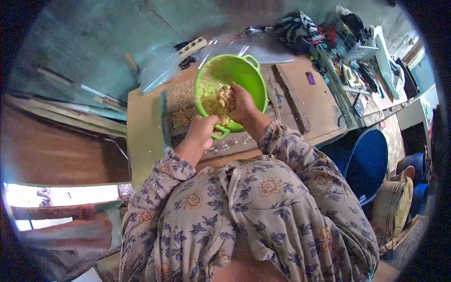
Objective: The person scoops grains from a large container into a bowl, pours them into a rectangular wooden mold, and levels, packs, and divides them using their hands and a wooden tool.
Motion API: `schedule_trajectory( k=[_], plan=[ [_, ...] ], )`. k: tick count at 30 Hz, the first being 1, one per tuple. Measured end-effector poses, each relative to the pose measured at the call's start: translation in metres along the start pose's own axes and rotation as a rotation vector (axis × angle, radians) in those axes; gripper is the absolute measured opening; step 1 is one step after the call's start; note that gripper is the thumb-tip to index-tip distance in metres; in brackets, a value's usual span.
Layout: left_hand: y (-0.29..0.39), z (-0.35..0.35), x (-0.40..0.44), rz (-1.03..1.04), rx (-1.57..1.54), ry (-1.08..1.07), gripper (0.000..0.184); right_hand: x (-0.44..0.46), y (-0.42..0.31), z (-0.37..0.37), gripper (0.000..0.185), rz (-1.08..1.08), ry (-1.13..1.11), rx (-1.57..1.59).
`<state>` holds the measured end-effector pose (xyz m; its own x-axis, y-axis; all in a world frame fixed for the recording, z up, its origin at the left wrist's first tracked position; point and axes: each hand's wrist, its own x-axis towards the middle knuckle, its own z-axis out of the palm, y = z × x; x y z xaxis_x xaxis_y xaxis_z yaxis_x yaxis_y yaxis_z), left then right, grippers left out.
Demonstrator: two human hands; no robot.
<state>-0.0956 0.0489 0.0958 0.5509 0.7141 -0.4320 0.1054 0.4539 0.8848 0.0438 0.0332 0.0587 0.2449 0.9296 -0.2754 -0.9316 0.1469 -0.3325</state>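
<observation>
A bright green plastic basin (256, 84) with loop handles is tilted above the wooden table. My left hand (202, 130) is closed on its near-left rim, beside the lower handle. Inside the basin, my right hand (242, 104) is cupped around a clump of pale yellow-brown, crumbly food mixture (226, 97). More of the same mixture clings to the basin's left wall. Under and left of the basin, a layer of similar bits (181, 96) fills part of a flat wooden frame (164, 117). My right fingertips are partly hidden by the mixture.
Clear plastic sheets (159, 70) and a power strip (192, 47) lie at the table's back. A wooden strip (291, 96) lies right of the basin. A big blue barrel (369, 162) and a woven basket (390, 209) stand at right, below a cluttered shelf (361, 89).
</observation>
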Motion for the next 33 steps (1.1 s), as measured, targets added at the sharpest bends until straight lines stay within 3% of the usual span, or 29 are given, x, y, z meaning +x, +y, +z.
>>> schedule_trajectory(
  k=[2, 4, 6, 11, 13, 18, 22, 24, 25, 28, 33],
  plan=[
    [-0.006, -0.008, 0.003, -0.052, -0.099, -0.063, 0.015, 0.008, -0.005, -0.010, 0.031, -0.077, -0.028, -0.033],
    [-0.002, -0.008, -0.005, -0.054, -0.124, 0.068, 0.016, 0.003, -0.014, 0.007, 0.026, -0.085, 0.012, 0.006],
    [-0.007, -0.017, -0.003, -0.072, -0.160, 0.051, 0.017, 0.008, -0.027, 0.013, 0.023, -0.094, -0.066, 0.159],
    [-0.027, -0.040, 0.002, -0.072, -0.233, 0.069, 0.019, 0.009, -0.075, 0.000, 0.023, -0.189, -0.068, 0.058],
    [-0.025, -0.041, -0.007, -0.063, -0.250, 0.072, 0.021, 0.008, -0.093, -0.016, 0.022, -0.336, 0.099, -0.073],
    [-0.022, -0.041, -0.019, -0.031, -0.288, 0.098, 0.034, 0.030, -0.101, -0.102, 0.020, -0.348, 0.227, -0.148],
    [-0.021, -0.047, -0.021, -0.067, -0.231, 0.076, 0.035, 0.042, -0.108, -0.160, 0.026, -0.436, 0.382, -0.412],
    [-0.025, -0.050, -0.020, -0.066, -0.257, 0.050, 0.035, 0.026, -0.109, -0.150, 0.026, -0.590, 0.381, -0.618],
    [-0.026, -0.051, -0.019, -0.056, -0.275, 0.019, 0.035, 0.020, -0.108, -0.139, 0.024, -0.615, 0.393, -0.563],
    [-0.027, -0.054, -0.019, -0.100, -0.235, 0.022, 0.035, 0.020, -0.119, -0.142, 0.022, -0.535, 0.277, -0.393],
    [-0.026, -0.051, -0.022, -0.084, -0.279, 0.032, 0.040, 0.013, -0.117, -0.126, 0.019, -0.547, 0.301, -0.406]
  ],
)
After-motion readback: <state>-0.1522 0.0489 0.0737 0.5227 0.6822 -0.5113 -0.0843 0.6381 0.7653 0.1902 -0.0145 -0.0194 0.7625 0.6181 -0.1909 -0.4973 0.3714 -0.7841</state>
